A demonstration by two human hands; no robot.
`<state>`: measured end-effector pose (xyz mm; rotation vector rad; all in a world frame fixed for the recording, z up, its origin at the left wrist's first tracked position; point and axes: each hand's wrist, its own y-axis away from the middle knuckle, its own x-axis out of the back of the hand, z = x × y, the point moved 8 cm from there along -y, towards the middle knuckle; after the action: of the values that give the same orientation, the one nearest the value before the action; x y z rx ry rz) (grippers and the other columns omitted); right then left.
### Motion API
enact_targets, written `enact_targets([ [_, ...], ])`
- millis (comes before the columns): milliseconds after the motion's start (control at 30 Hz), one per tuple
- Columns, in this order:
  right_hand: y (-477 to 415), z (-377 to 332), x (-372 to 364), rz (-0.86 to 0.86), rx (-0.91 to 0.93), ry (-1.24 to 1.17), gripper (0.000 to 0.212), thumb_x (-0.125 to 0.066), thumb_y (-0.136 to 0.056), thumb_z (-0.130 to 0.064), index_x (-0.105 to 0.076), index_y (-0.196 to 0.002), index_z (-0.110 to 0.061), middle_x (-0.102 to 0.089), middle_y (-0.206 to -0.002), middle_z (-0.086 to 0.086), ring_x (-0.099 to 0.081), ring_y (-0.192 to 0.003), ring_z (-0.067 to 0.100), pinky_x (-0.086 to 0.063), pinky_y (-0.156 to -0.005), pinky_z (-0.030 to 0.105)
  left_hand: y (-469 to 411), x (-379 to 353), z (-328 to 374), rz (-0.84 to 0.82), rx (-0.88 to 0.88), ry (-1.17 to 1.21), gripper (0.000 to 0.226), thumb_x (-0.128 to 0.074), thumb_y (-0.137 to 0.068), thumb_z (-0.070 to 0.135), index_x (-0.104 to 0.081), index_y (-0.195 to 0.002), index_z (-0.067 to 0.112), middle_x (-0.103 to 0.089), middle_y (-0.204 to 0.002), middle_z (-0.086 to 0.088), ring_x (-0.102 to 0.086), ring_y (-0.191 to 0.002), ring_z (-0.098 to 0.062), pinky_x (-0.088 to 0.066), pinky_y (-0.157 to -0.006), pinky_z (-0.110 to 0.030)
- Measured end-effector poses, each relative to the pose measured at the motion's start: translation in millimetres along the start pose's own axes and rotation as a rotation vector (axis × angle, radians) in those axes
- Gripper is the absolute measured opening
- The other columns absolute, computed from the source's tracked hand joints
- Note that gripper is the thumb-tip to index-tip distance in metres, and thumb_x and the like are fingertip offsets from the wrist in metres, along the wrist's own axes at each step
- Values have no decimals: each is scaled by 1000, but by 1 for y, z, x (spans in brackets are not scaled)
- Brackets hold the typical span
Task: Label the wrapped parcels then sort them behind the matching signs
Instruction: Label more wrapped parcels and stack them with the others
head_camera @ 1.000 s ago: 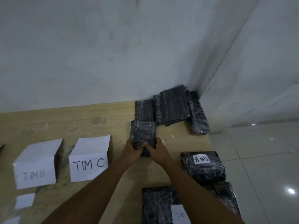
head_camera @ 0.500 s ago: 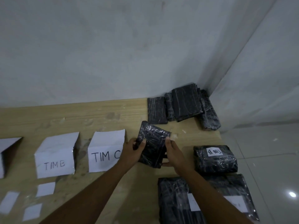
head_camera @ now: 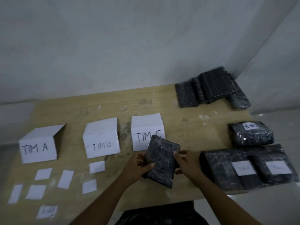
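Dim, flat, bluish indoor light leaves the grey wall (head_camera: 113,46) murky and casts only soft shadows beside the folded paper signs (head_camera: 101,140), while plastic wrap on the black parcels (head_camera: 251,135) catches faint glints and wide-angle distortion bends the soft, slightly blurred frame edges.

We see both forearms bare from the lower edge of the view to the wrists, with no sleeve, watch, ring or glove on the left hand (head_camera: 138,169) or the right hand (head_camera: 188,166). At six o'clock, between the forearms, we see a patch of dark clothing (head_camera: 162,213), black or near black. Its cut and fabric are too dim to tell.
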<state>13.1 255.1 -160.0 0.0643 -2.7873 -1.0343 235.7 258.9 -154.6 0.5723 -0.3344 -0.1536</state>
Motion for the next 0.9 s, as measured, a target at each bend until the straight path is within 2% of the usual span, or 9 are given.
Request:
enact_targets([
  [167,21,28,-56,-13,-14,-47,65,-57,-94,-38,-14,-143,-41,-60,-120,13,-68,-95,25,-59,-59,32,20,38,-47,-103,30,-23,54,-78,-74,42,-50,-119,28,-54,-115,13,-53,-101,0,-49,-72,-14],
  [267,33,44,-83,-2,-23,-58,40,-54,-96,-35,-33,-130,-35,-59,-120,9,-67,-95,24,-61,-68,41,22,61,-71,-5,58,-28,44,-76,-77,41,-54,-111,23,-57,-109,7,-58,-101,-13,-54,-78,-28],
  [333,41,59,-98,20,-58,-36,29,-53,-96,-34,-37,-120,-29,-58,-120,9,-67,-95,26,-58,-77,51,23,78,-88,108,127,-71,49,-74,-77,46,-53,-109,15,-56,-100,5,-58,-95,-17,-53,-79,-35],
  [433,47,74,-114,10,-105,39,35,-53,-95,-36,-31,-120,-25,-57,-117,8,-66,-96,27,-56,-81,53,26,91,-106,144,206,-123,54,-71,-78,51,-48,-110,13,-56,-101,1,-59,-94,-21,-54,-79,-39],
  [533,53,74,-126,0,-125,91,37,-54,-94,-36,-29,-120,-24,-57,-112,5,-66,-90,23,-58,-80,47,28,97,-109,164,187,-116,50,-69,-82,45,-50,-110,8,-57,-104,-6,-59,-96,-23,-51,-81,-38],
  [633,54,71,-128,3,-126,208,40,-58,-90,-43,-34,-116,-23,-59,-105,0,-65,-86,19,-58,-75,42,28,98,-107,162,149,-131,42,-69,-84,41,-52,-109,11,-57,-108,-6,-57,-101,-23,-50,-86,-36],
  [700,56,72,-125,13,-125,263,43,-59,-89,-49,-37,-113,-21,-63,-99,3,-68,-78,21,-59,-62,38,27,99,-108,159,121,-178,39,-69,-85,38,-55,-111,12,-59,-110,-5,-58,-103,-23,-50,-89,-37],
  [800,56,70,-120,26,-113,313,49,-58,-86,-57,-42,-108,-16,-67,-85,13,-67,-56,24,-50,-43,28,28,100,-108,153,77,-175,37,-69,-86,32,-59,-116,13,-62,-113,-4,-60,-105,-22,-49,-92,-35],
  [900,57,64,-110,103,-60,433,52,-56,-83,-64,-45,-103,-17,-67,-73,10,-65,-53,22,-48,-46,28,30,98,-107,136,51,-138,38,-68,-87,30,-57,-119,13,-57,-112,1,-57,-105,-18,-46,-90,-29],
])
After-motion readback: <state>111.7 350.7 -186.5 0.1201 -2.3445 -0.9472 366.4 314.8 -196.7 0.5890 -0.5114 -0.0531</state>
